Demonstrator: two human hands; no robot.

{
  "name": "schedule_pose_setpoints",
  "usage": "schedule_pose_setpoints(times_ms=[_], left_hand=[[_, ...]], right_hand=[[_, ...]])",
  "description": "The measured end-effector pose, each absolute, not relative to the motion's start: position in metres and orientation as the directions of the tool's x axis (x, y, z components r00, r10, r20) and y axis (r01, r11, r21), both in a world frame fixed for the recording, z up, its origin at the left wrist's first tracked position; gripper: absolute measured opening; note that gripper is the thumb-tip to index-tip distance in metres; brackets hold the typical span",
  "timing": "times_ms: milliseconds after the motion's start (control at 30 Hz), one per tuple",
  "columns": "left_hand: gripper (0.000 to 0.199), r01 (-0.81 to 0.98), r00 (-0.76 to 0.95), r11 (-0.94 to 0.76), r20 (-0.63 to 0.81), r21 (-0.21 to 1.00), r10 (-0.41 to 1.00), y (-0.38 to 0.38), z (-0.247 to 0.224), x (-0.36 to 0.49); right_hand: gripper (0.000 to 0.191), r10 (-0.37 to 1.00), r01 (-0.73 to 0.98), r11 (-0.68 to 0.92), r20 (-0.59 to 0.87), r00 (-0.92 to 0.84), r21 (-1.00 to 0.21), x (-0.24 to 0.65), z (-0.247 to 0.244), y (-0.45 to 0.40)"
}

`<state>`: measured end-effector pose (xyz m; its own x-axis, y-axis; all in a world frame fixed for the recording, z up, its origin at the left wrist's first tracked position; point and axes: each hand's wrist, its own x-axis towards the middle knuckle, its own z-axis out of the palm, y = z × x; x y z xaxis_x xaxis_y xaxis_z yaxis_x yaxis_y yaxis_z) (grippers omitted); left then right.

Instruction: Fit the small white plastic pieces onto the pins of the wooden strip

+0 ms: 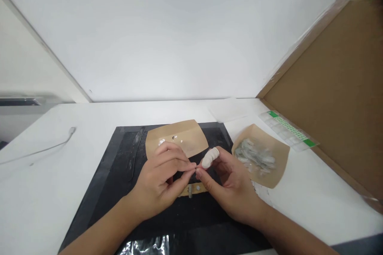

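My left hand [164, 177] and my right hand [230, 181] meet fingertip to fingertip above a black mat [119, 175]. Each is closed in a pinch, on something too small to make out. A white cover wraps one finger of my right hand. Just below the fingertips lies a narrow yellowish strip [202, 187] with small pieces on it, partly hidden by my hands. Behind my left hand, a brown paper sheet [191, 135] carries a few tiny white bits and a dark one.
Right of the mat, another brown paper [279, 163] holds a heap of translucent pieces [257, 157]. A clear case with green labels [290, 129] lies by the cardboard panel [338, 95]. A white cable [60, 143] is at left. Shiny plastic [146, 247] lies at the front edge.
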<state>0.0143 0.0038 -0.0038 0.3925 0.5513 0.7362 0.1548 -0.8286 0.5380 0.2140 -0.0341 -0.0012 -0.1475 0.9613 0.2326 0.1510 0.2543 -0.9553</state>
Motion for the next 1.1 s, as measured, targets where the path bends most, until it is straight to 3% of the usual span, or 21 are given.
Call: schedule_pose_setpoints(times_ms=[167,333,467,667,1100], left_hand=[[0.018,0.150,0.434,-0.779,0.667,0.609,0.605,0.003,-0.004,0.009],[0.012,0.154,0.462,-0.610,0.489,0.778,0.740,0.001,-0.004,0.007],[0.012,0.150,0.481,-0.512,0.390,0.846,0.785,-0.001,-0.002,0.007],[0.010,0.189,0.507,-0.438,0.294,0.879,0.810,-0.001,0.002,0.004],[0.012,0.242,0.560,-0.427,0.234,0.871,0.795,0.004,0.007,-0.005]], right_hand=[[0.017,0.970,0.121,0.208,0.189,-0.151,-0.971,0.215,0.000,-0.033],[0.019,0.965,0.145,0.240,0.219,-0.147,-0.960,0.214,-0.001,-0.032],[0.018,0.953,0.192,0.283,0.253,-0.166,-0.940,0.214,0.000,-0.033],[0.015,0.936,0.257,0.320,0.262,-0.235,-0.912,0.215,0.000,-0.034],[0.014,0.923,0.350,0.360,0.275,-0.270,-0.865,0.219,0.006,-0.032]])
